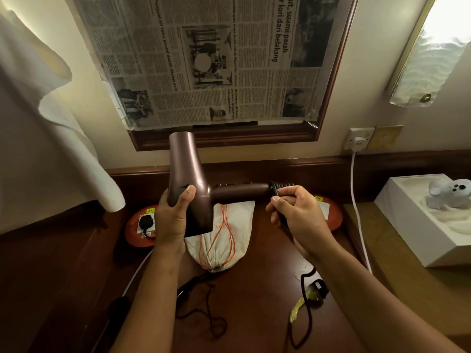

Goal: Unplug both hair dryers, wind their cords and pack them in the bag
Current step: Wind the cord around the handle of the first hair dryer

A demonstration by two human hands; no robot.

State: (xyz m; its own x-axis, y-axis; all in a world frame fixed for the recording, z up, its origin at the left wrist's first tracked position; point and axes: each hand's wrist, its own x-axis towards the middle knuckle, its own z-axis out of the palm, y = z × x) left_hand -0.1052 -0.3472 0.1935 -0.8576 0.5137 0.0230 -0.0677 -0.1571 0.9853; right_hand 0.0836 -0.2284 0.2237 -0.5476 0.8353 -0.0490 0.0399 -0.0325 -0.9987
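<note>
While the left hand (171, 220) clasps the barrel of the mauve hair dryer (190, 184), thumb pressed on its side, the winding step looks to be in hand: the dryer is held up over the table (254, 314) with its handle pointing to the right, above the bag (224, 240). At the far left a pale cloth (51, 138) hangs down, and beside the left wrist an orange disc (135, 231) carries a black plug (146, 222) and a small yellow tag whose writing is too small to read. The bag, off-white with orange drawstrings, lies on the table with its gathered mouth toward the person. On the wall above, a newspaper (216, 59) is taped over a framed panel, turned sideways; its headline reads in part "suami parah" and "lori dari belakang".

Moving right, the right hand (297, 212) has its fingers curled round the black cord (307, 301) just at the ribbed sleeve at the handle's end. From that grip the cord drops loose to the table, where its plug (317, 289) lies by a scrap of yellow tape, so this dryer is unplugged. A second dark cord lies loose near the bag's mouth.

The next move, I judge, calls for looping the slack round the handle while the left grip keeps the dryer steady.

Farther right, a white plug (358, 142) sits in the wall socket, its white cable running down.
</note>
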